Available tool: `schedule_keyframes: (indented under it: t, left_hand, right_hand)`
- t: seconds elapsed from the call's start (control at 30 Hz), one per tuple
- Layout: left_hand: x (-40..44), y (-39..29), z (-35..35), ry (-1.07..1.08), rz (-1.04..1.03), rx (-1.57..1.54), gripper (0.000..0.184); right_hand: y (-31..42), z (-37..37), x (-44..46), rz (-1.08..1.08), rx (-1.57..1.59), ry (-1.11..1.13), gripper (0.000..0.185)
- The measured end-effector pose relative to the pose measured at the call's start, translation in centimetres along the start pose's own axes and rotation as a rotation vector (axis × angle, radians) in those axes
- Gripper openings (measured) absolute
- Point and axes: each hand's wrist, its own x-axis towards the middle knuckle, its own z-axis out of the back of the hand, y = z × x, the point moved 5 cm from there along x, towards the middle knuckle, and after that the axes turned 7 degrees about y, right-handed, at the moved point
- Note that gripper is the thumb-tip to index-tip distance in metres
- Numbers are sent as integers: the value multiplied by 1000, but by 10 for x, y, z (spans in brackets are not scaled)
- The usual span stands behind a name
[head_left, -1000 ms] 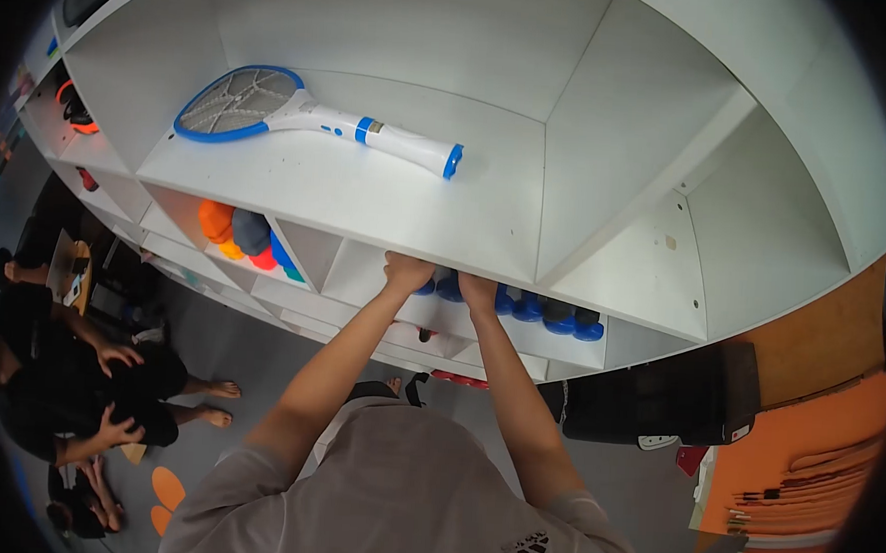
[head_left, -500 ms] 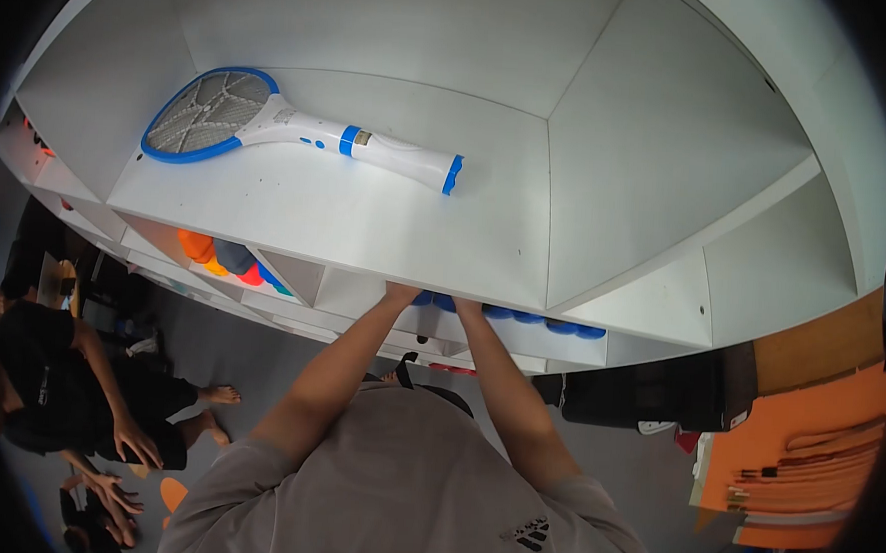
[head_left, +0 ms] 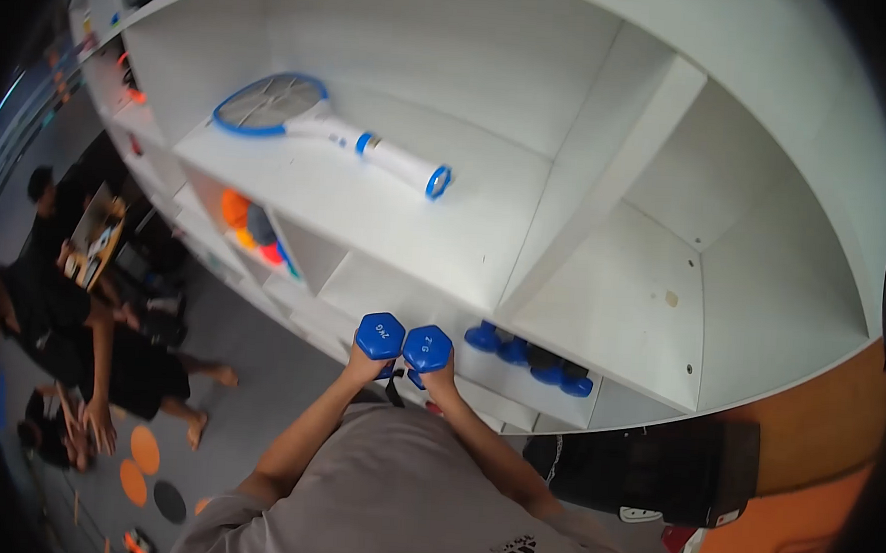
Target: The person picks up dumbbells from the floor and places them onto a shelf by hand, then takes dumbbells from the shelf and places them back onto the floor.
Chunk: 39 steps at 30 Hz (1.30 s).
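My left hand [head_left: 365, 365] is wrapped round a blue hexagonal dumbbell [head_left: 380, 335], held in front of my chest with its marked end facing up. In my right hand [head_left: 442, 380] is a second blue dumbbell [head_left: 427, 348], close beside the first. Their heads hide most of my fingers. Several more blue dumbbells [head_left: 515, 350] lie in a row on the lower shelf, right of my hands. On the shelf above lies an electric fly swatter [head_left: 369, 151] with a blue rim and white handle.
White shelving [head_left: 415, 237] curves across the view. Orange and grey objects [head_left: 245, 224] fill a compartment at left. People [head_left: 60, 317] are on the floor side at left, near orange discs [head_left: 145, 449]. A black case [head_left: 653, 468] stands at lower right.
Both hands have come out of the lower shelf, each now carrying a blue dumbbell up near my chest. My view has turned, and the shelving appears tilted.
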Motion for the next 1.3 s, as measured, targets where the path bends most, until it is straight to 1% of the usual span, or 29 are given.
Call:
schedule_keyframes:
  t: [0.07,0.1,0.13,0.2,0.23,0.3,0.33,0.37,0.4,0.43,0.47,0.5,0.53,0.6,0.63,0.67,0.73,0.77,0.8,0.83,0.87,0.9,0.93,1.0,1.07,1.13,1.2,1.23,1.3]
  left_hand:
    - [-47,-16,-7,-74,-129,95,20]
    - [-67,-9,-10,-70,-109,81,19]
    - [-87,-17,-16,-118,-91,89,19]
    - [-129,-38,-37,-295,-83,11,17]
    - [-148,-51,-46,-367,-96,134,15]
    - [-189,-57,-62,-488,-113,136,14]
    - [-213,-60,-66,-546,-150,136,14]
    - [-237,-49,-68,-602,-148,311,13]
    - [-261,-51,-74,-643,-126,320,13]
    - [-280,-49,-78,-728,-49,140,12]
    - [-299,-44,-82,-807,21,-47,12]
    - [-320,-39,-84,-842,28,-46,12]
    - [-342,-30,-83,-888,42,-26,10]
    - [-383,-26,-90,-971,66,-11,7]
    - [-400,-32,-92,-1024,54,-57,8]
    - [-417,-35,-96,-1074,43,-105,8]
    - [-437,-39,-103,-1167,-15,-111,13]
    - [-444,-47,-109,-1209,-17,-38,13]
    - [-457,-53,-114,-1253,-16,36,12]
    - [-475,-53,-113,-1237,-78,-79,11]
    - [-492,-54,-111,-1277,-94,-70,11]
    - [-511,-52,-113,-1306,-101,-71,11]
    - [-531,-54,-119,-1336,-102,-76,11]
    - [-572,-63,-122,-1439,-89,-66,12]
    - [-622,-69,-134,-1554,-67,-68,13]
    - [-673,-69,-144,-1551,-20,-78,15]
    - [-729,-71,-151,-1614,-5,-29,15]
    - [-754,-71,-158,-1615,46,-76,16]
    - [-800,-81,-170,-1657,77,-169,15]
  right_hand:
    - [37,1,-22,204,-44,89,21]
    - [30,-1,-32,228,-57,215,21]
    - [43,0,-38,187,107,258,15]
    - [78,1,-54,324,68,342,8]
    - [89,0,-64,321,95,397,8]
    - [104,-5,-90,317,230,532,4]
    - [108,-10,-106,333,245,588,3]
    - [107,-15,-124,305,235,624,3]
    - [103,-19,-140,282,218,656,4]
    - [95,-21,-156,283,237,693,4]
    - [90,-18,-174,415,86,625,7]
    - [84,-16,-190,545,-62,547,11]
    - [74,-19,-202,551,-46,577,11]
    - [19,-35,-224,-334,540,842,28]
    - [25,-48,-227,-138,527,1104,40]
    - [23,-50,-245,-141,531,1139,40]
    - [73,-62,-271,-478,468,1048,28]
    - [105,-72,-282,288,226,945,14]
    - [124,-78,-292,301,241,982,14]
    - [156,-86,-303,292,330,1152,11]
    - [179,-96,-318,288,418,1321,8]
    - [189,-103,-334,418,491,1262,9]
    - [192,-108,-354,424,508,1303,9]
    - [197,-131,-391,237,550,1342,11]
    - [206,-145,-439,226,573,1435,11]
    - [214,-156,-490,220,592,1522,11]
    - [210,-168,-547,-59,494,1715,15]
    - [211,-171,-578,-308,525,1750,13]
    - [222,-185,-628,-367,533,1802,14]
